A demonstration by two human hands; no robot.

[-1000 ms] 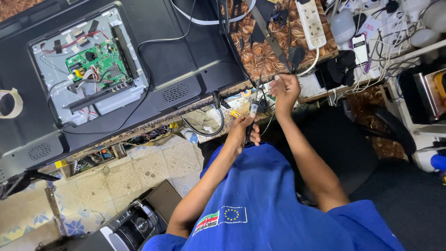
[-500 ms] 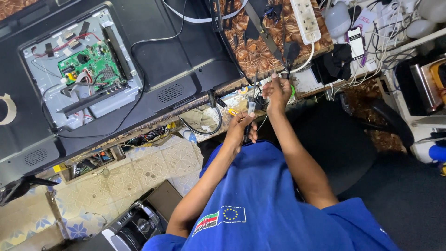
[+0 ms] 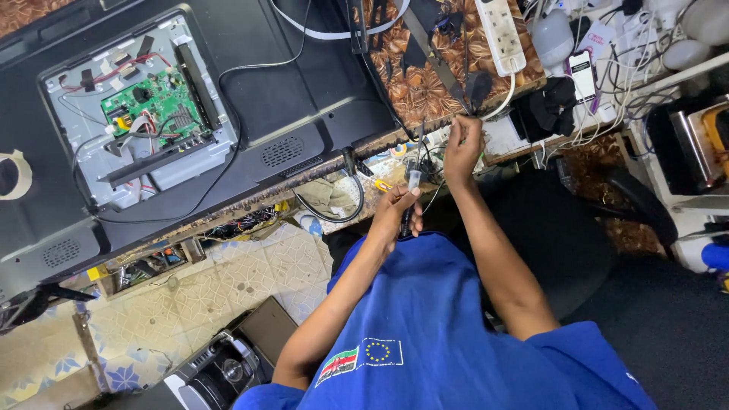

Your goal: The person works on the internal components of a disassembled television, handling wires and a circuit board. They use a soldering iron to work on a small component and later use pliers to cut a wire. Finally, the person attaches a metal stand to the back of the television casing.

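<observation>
Head view: left hand (image 3: pixel 395 215) grip clenched around small tube (image 3: pixel 414 181); right hand (image 3: pixel 463 144) pinches wire (image 3: pixel 422 137).

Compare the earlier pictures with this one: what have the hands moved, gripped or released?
Little changed. The right hand stays raised at the bench edge, pinching thin wires. The left hand still holds a small dark tool with a pale tip just below it. Nothing was let go. The opened television with its green circuit board lies as before; only the camera view shifted slightly.

The opened television (image 3: pixel 228 114) lay on the workbench (image 3: pixel 410 83), left of the power strip (image 3: pixel 501 34); both hands were below the bench edge.
</observation>
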